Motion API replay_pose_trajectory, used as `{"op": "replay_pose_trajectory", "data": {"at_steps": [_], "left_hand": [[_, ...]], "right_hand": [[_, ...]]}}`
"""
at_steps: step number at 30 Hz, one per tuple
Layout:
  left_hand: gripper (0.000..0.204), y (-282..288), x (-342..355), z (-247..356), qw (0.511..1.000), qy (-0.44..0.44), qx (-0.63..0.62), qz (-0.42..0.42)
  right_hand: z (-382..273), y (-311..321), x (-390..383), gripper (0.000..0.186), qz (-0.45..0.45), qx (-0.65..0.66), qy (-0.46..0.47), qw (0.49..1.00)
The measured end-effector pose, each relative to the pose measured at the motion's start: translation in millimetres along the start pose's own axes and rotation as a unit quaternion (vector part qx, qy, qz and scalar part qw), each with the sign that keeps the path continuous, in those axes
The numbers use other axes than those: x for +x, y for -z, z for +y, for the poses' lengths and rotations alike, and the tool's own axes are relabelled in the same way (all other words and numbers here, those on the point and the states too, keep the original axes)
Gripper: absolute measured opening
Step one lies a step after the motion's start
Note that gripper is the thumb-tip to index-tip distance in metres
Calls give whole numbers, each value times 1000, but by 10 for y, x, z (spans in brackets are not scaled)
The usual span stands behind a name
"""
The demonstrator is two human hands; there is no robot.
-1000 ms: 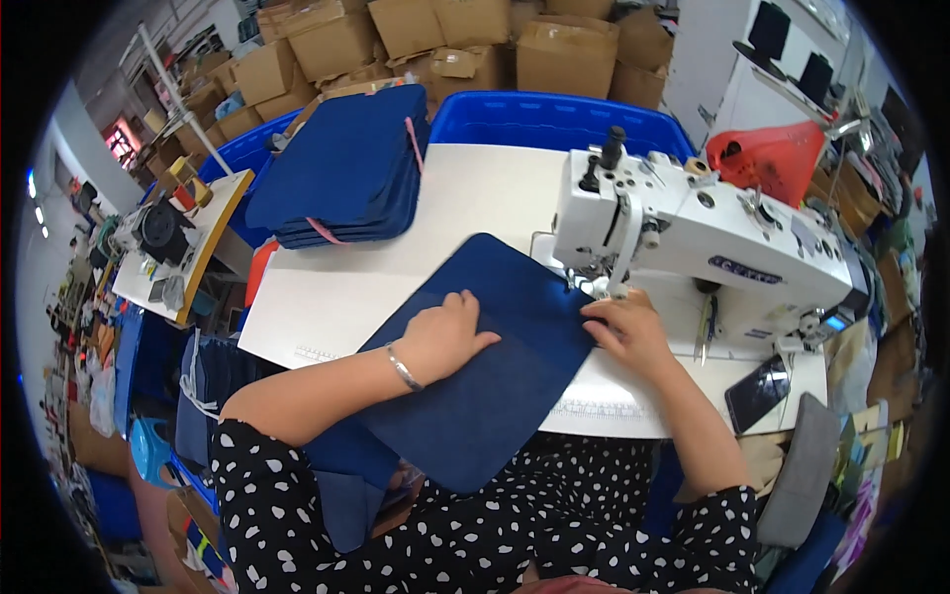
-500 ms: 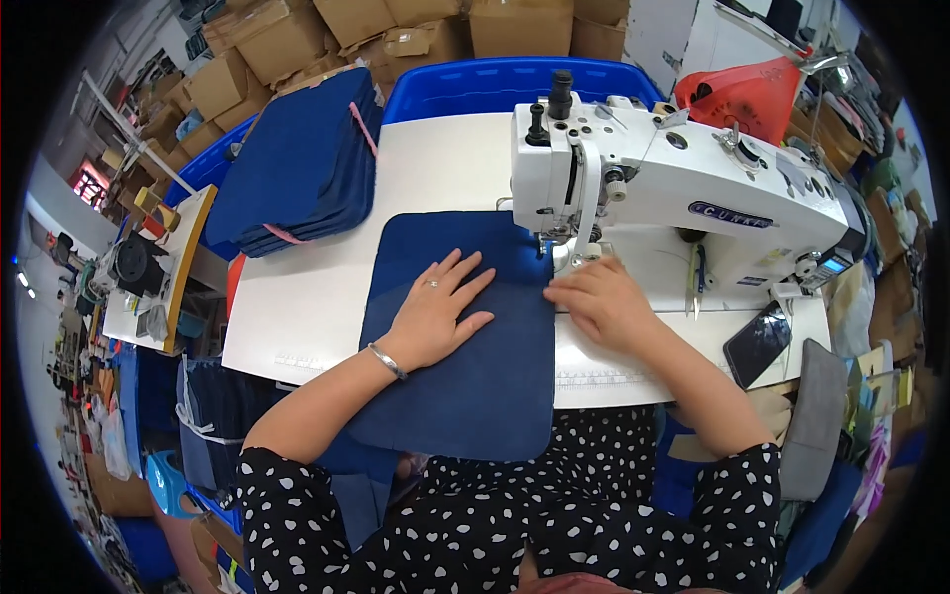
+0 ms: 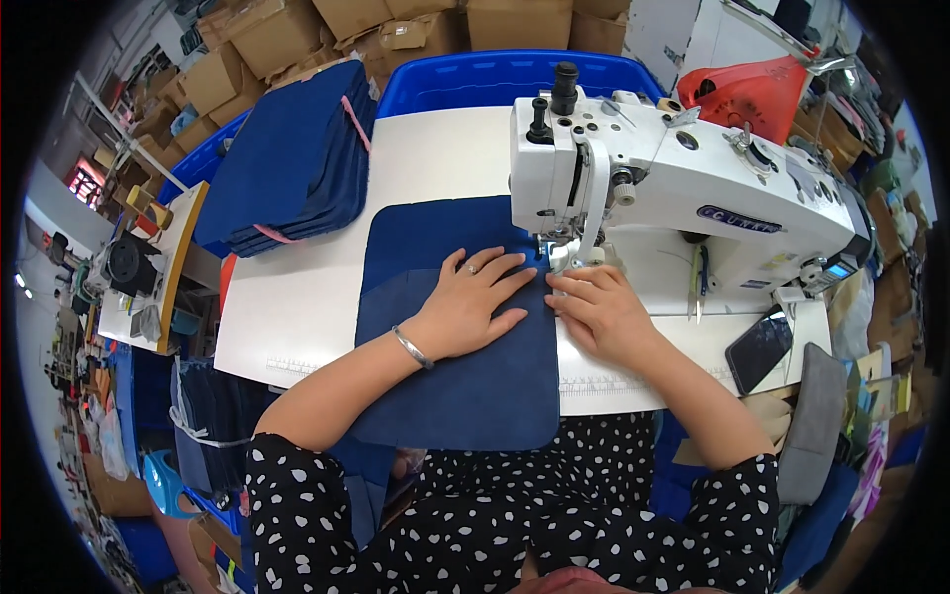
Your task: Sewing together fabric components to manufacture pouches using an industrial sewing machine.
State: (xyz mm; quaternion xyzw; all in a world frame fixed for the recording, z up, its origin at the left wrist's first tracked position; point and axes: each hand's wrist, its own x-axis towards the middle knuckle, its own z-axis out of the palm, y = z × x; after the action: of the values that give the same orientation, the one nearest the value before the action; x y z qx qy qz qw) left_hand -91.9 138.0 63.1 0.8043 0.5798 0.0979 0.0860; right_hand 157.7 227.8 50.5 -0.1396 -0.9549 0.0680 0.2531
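Observation:
A dark blue fabric panel (image 3: 455,396) with rounded corners lies on the white table, its right edge running by the needle and presser foot (image 3: 556,252) of a white sewing machine (image 3: 683,178). A second layer's edge shows across its upper left part. My left hand (image 3: 470,307), with a ring and a silver bangle, lies flat on the panel, fingers spread toward the presser foot. My right hand (image 3: 604,312) is at the panel's right edge just below the foot, its fingers drawn together on that edge; the thumb is partly hidden.
A stack of blue panels (image 3: 287,158) tied with pink strips stands at the back left. Behind the table sits a blue bin (image 3: 445,84). Scissors (image 3: 699,282) lie under the machine arm, with a phone (image 3: 759,348) at the right. Cardboard boxes (image 3: 520,25) line the back.
My left hand has slid right and slightly up across the panel, nearer the presser foot. The panel has shifted slightly, and my right fingers have settled at its edge.

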Motion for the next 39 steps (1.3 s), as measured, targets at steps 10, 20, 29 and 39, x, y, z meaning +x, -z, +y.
{"op": "replay_pose_trajectory", "data": {"at_steps": [10, 20, 29, 39], "left_hand": [[61, -33, 114, -255, 998, -40, 37, 21], [61, -16, 127, -288, 996, -56, 68, 22], [51, -8, -820, 582, 986, -166, -11, 29], [80, 44, -1659, 500, 997, 18, 44, 58]], "right_hand": [[-18, -6, 53, 36, -56, -11, -64, 996], [-45, 5, 86, 39, -54, -6, -78, 995], [-42, -4, -9, 37, -24, -6, -47, 999], [-730, 335, -267, 41, -107, 136, 137, 975]]}}
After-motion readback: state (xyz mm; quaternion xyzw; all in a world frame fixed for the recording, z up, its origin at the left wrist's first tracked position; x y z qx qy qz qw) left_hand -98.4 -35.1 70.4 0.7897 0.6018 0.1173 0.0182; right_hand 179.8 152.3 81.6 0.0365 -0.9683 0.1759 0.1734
